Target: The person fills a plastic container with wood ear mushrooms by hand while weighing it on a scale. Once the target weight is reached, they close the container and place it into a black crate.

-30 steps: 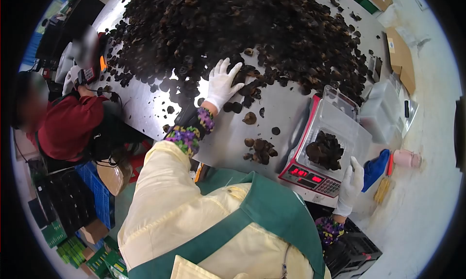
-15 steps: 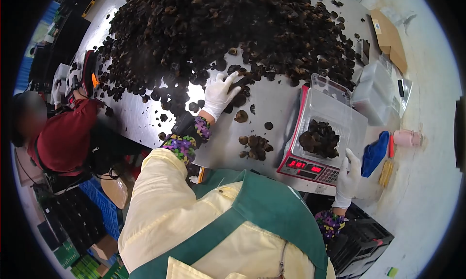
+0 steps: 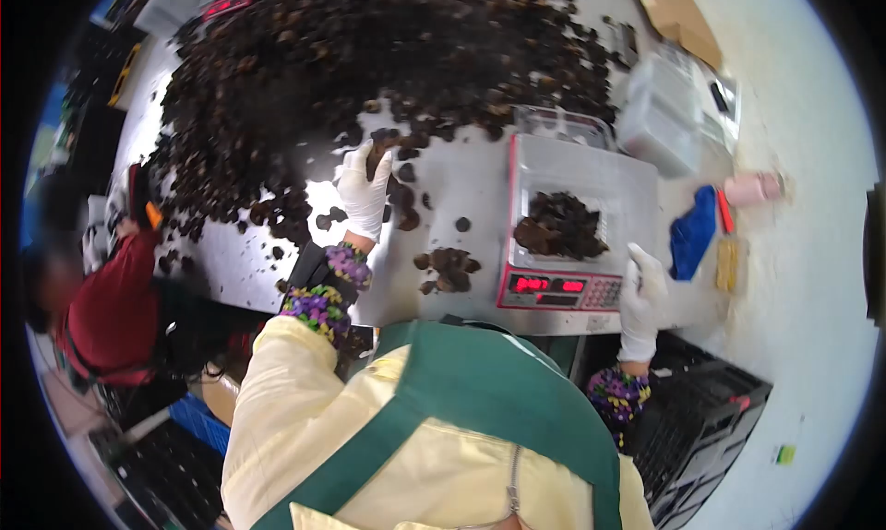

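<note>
my left hand (image 3: 363,190) is pinching dark mushrooms at the edge of the big pile (image 3: 369,59) on the bench (image 3: 480,184), my right hand (image 3: 639,285) rests spread by the scale (image 3: 572,244), so i think carrying them to its tray comes next.

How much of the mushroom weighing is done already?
Done: a clump of dark mushrooms sits in the clear tray on the scale, its red display lit. In hand: the left hand grips pieces at the edge of the big pile; the right hand rests beside the keypad. Left: nearly the whole pile.
</note>
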Action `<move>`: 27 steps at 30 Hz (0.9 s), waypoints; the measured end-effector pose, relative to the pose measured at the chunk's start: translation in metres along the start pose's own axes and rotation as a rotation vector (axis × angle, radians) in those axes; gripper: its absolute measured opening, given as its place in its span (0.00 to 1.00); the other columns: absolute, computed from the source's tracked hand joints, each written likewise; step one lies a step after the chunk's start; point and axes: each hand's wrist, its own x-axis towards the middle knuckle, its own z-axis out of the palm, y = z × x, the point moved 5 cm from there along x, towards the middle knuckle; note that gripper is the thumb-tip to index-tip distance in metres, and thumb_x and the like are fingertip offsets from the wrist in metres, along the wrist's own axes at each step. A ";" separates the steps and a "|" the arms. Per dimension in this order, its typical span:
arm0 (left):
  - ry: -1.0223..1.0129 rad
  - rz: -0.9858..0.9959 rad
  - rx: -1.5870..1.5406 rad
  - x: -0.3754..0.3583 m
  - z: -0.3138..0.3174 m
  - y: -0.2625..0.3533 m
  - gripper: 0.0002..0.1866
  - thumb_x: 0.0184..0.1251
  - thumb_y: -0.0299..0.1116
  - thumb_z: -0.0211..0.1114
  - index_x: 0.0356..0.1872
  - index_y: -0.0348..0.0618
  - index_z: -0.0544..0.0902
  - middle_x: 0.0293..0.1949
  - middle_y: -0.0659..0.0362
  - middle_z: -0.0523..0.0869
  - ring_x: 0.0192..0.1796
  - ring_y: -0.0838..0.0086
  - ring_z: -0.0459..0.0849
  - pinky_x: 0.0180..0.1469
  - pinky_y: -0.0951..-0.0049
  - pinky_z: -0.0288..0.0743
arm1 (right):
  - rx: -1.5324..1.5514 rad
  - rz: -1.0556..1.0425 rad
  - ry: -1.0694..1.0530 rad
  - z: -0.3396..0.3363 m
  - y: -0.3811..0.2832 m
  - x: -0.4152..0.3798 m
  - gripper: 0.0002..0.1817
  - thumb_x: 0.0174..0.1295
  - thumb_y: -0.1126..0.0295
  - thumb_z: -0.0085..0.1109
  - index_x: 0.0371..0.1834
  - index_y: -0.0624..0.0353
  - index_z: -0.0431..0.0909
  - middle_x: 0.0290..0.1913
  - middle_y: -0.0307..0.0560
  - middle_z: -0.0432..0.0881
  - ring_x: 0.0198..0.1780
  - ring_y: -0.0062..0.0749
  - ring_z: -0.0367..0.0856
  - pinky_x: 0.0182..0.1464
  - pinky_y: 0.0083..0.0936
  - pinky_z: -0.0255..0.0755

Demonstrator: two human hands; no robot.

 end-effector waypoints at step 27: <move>-0.301 0.062 -0.343 -0.096 0.051 0.167 0.15 0.58 0.25 0.71 0.47 0.46 0.84 0.30 0.59 0.81 0.33 0.59 0.81 0.40 0.63 0.76 | 0.080 0.041 -0.150 0.039 0.008 -0.004 0.20 0.65 0.71 0.60 0.61 0.56 0.79 0.58 0.53 0.79 0.58 0.47 0.80 0.60 0.36 0.75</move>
